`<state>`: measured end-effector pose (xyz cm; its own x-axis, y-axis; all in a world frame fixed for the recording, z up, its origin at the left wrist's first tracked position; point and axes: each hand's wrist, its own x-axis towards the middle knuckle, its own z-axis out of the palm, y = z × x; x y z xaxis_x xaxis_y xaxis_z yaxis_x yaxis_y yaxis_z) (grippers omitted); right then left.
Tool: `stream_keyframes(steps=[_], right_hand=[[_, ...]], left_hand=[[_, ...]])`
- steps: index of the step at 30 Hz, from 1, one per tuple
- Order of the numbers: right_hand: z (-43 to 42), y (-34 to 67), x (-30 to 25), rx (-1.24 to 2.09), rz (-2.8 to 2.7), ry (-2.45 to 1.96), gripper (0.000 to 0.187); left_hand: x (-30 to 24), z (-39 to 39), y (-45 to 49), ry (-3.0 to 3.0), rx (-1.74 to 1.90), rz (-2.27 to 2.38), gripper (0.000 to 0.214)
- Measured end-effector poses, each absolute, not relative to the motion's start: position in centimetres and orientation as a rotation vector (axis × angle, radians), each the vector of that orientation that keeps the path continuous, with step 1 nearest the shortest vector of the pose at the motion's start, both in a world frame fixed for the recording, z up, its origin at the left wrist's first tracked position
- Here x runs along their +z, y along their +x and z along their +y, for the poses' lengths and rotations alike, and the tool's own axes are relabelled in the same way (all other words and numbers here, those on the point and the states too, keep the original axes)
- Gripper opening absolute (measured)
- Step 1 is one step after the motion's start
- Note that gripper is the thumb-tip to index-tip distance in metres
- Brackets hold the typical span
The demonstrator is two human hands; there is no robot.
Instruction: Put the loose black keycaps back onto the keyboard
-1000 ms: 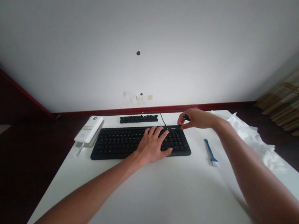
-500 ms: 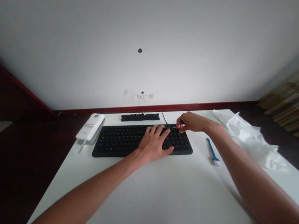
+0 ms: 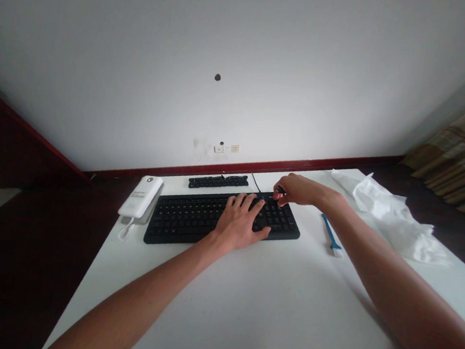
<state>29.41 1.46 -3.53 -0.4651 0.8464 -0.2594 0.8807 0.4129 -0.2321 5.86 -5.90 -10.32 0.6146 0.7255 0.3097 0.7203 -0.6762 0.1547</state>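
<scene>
A black keyboard (image 3: 189,218) lies on the white table. Spread flat over its right half, my left hand (image 3: 239,219) rests with fingers apart on the keys. My right hand (image 3: 291,190) is closed, bent down at the wrist over the keyboard's upper right corner. A small dark thing shows between its fingers; most of it is hidden, so its kind cannot be made out. Behind the keyboard lies a narrow black strip of what look like keys (image 3: 218,182). A blue brush (image 3: 331,234) with pale bristles lies right of the keyboard, close to my right forearm.
A white power bank (image 3: 140,196) with a short white cable (image 3: 125,231) sits at the table's left edge. Crumpled white plastic (image 3: 393,214) covers part of the right side. A black cord (image 3: 256,183) runs back from the keyboard toward the wall.
Almost nothing differs. My right hand has shifted very slightly at the keyboard's upper right corner; my left hand keeps its place.
</scene>
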Motion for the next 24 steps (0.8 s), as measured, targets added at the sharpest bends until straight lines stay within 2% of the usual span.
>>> stream_keyframes(steps=[15, 19, 21, 24], right_hand=[[1.4, 29.7, -2.9, -0.627, 2.534, 1.526, 0.026], [1.3, 29.8, -1.9, -0.566, 2.683, 1.664, 0.022], [1.2, 29.9, -1.6, -0.635, 2.796, 1.771, 0.030], [1.1, 30.1, -1.5, -0.953, 2.830, 1.906, 0.042]], left_hand=[[-10.5, -5.8, 5.8, 2.802, 0.544, 1.262, 0.067], [-10.5, -5.9, 5.8, 2.807, 0.556, 1.264, 0.069], [-10.4, -5.9, 5.9, 2.804, 0.560, 1.261, 0.068], [-10.4, -5.9, 5.9, 2.807, 0.564, 1.257, 0.068]])
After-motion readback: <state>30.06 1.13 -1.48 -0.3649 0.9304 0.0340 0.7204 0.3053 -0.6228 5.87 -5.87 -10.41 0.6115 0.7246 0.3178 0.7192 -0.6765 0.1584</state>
